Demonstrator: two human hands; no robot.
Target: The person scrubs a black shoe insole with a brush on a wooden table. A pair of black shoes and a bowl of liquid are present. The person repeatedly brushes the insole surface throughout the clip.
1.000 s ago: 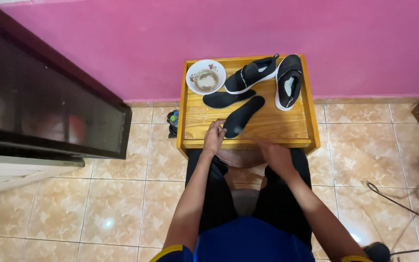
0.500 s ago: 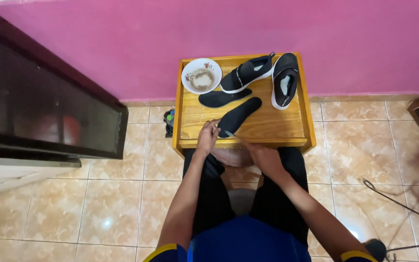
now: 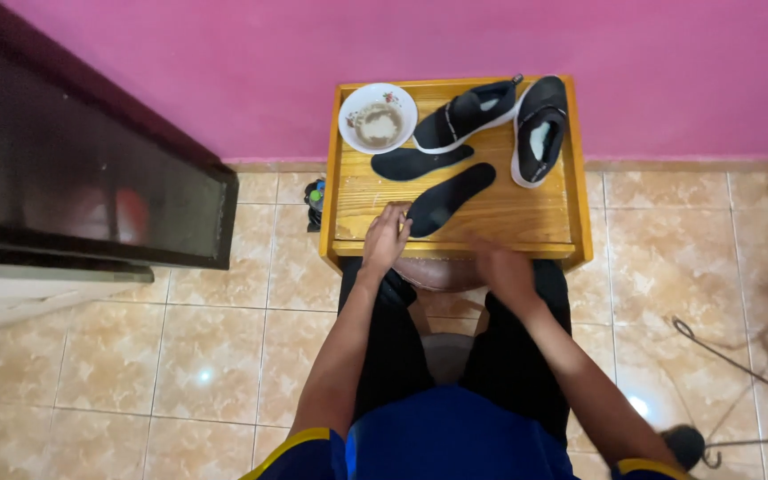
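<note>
A small wooden table stands against a pink wall. On it lie two black insoles: one slanted near the front, one behind it. Two black shoes with white soles sit at the back, one on its side, one upright at the right. A white bowl with brownish residue is at the back left. My left hand rests on the table's front edge, its fingers touching the near insole's end. My right hand, blurred, hovers over the front edge and holds nothing that I can see.
A dark cabinet with a glossy front stands at the left. A small dark object lies on the tiled floor beside the table. Cables run across the tiles at the right. My knees are under the table's front.
My left hand has stayed at the near insole's end. My right hand has drawn back and to the right along the table's front edge. The camera has shifted slightly.
</note>
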